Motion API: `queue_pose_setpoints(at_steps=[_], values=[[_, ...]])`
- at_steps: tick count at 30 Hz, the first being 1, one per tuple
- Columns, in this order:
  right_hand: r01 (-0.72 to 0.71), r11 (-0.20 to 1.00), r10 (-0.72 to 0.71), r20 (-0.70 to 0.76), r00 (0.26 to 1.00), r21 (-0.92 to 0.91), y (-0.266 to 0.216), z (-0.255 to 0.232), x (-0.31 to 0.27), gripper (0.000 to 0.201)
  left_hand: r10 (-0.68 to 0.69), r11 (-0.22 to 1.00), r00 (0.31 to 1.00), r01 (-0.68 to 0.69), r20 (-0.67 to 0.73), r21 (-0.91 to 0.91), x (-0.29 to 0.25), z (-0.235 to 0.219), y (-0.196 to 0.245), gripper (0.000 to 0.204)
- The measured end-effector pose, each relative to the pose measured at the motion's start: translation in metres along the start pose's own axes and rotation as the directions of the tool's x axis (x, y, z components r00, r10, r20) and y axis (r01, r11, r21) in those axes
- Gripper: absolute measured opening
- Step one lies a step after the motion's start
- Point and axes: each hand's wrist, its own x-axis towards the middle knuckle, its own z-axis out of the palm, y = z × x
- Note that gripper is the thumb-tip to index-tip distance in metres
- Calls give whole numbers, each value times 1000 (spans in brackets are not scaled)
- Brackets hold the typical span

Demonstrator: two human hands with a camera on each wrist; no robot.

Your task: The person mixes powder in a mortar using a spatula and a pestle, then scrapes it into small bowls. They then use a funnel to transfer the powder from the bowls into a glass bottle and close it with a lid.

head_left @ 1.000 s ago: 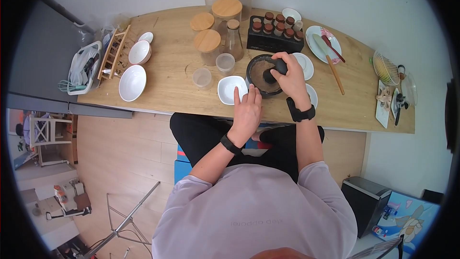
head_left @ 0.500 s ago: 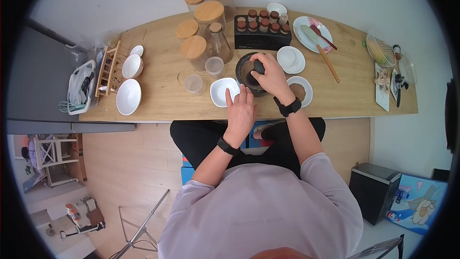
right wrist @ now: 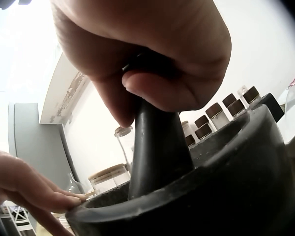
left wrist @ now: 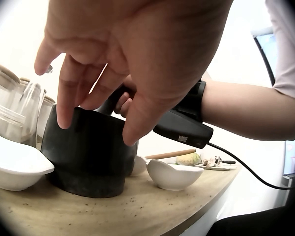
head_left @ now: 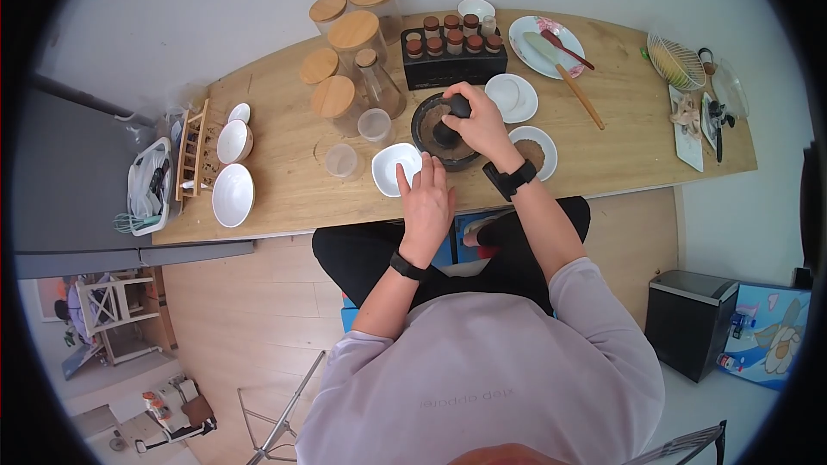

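Observation:
My right hand grips the top of a black pestle, its thumb and fingers curled round it. The pestle's lower end stands in brown powder inside a black stone mortar. With fingers extended, my left hand rests its fingertips at the mortar's near-left rim. Beside the mortar on the left is a white square bowl, partly behind that hand. A white dish on the right holds more brown powder.
Behind the mortar stand a black rack of small capped jars and several wooden-lidded glass jars. Two clear plastic cups are to the left. Farther right lies a plate with a spatula. White bowls sit far left.
The head view has shifted, so the table's things appear farther left. My right hand keeps hold of the pestle, which has moved within the mortar. The left fingertips stay at the rim.

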Motion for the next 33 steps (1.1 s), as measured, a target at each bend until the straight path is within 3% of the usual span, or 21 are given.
queue_pose_setpoints(at_steps=[5,8,14,17,21,24,27,31,33], values=[[35,993,-29,-53,998,114,1,10,-4,35,17,1000,999,-16,-39,21,-2,3,-1,59],[38,999,-38,-107,994,-3,-1,14,-6,34,13,1000,1000,-13,-10,14,2,0,0,59],[20,999,-16,-121,992,34,-15,9,-4,35,11,1000,1000,-10,-15,11,-1,1,1,59],[114,993,-112,-139,984,8,-11,23,-8,35,21,999,999,-20,-34,26,0,2,-1,59],[99,994,-103,-108,989,-45,-7,16,-2,37,17,1000,1000,-17,-3,6,1,0,-1,60],[141,989,-145,-183,972,-33,-18,13,2,37,10,1000,998,-10,-54,9,0,-2,0,61],[127,991,-131,-168,977,-29,-20,21,1,36,16,1000,997,-14,-81,23,0,3,-1,60],[123,987,-128,-44,991,-99,-8,19,5,35,-6,1000,1000,6,-20,-13,1,-2,1,60],[161,982,-171,-103,980,-98,-2,14,9,37,6,1000,999,-6,-38,-5,0,1,-1,59]])
